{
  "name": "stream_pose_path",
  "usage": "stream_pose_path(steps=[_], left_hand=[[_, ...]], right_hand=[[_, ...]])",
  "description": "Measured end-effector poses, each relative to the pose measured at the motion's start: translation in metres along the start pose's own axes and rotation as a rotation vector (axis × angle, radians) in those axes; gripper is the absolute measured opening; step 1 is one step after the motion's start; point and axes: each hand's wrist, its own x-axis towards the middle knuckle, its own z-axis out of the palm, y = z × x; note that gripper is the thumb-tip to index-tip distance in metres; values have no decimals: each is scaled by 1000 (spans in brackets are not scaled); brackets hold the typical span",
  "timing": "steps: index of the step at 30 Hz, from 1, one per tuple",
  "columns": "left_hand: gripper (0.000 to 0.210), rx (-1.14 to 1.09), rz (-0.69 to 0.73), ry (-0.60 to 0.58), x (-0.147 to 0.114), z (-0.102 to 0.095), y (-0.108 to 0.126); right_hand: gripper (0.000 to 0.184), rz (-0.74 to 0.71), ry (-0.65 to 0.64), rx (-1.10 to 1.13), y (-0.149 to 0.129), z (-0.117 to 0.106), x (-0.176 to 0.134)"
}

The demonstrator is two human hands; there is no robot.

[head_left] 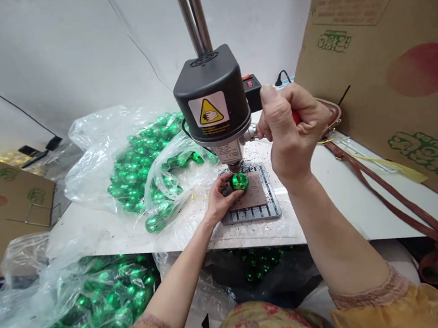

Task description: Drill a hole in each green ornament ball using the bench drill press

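Observation:
A small bench drill press with a black housing and a yellow warning label stands on the white table. My left hand is closed around the left side of a shiny green faceted ball. The ball sits under the drill chuck, above a brown board on the slotted metal base. I cannot tell whether the drill bit touches the ball. My right hand is wrapped around the press's feed handle, whose red knob shows between the fingers.
Clear plastic bags hold many green balls, one bag on the table and another at the lower left. Cardboard boxes stand right and left. A brown strap hangs over the table's right edge. Dark shavings lie around the base.

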Motion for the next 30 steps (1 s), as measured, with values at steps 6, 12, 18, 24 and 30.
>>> stream_pose_path(steps=[6, 12, 18, 24, 30], left_hand=[[57, 52, 73, -51, -8, 1, 6], [59, 79, 55, 17, -12, 10, 10], [51, 109, 46, 47, -12, 15, 14], [46, 126, 22, 46, -13, 16, 17], [51, 50, 14, -2, -11, 20, 14]], right_hand=[[44, 2, 6, 13, 0, 0, 0], [47, -9, -8, -24, -1, -1, 0], [46, -59, -37, -74, 0, -3, 0], [46, -52, -50, -72, 3, -5, 0], [46, -36, -46, -42, 2, -4, 0]])
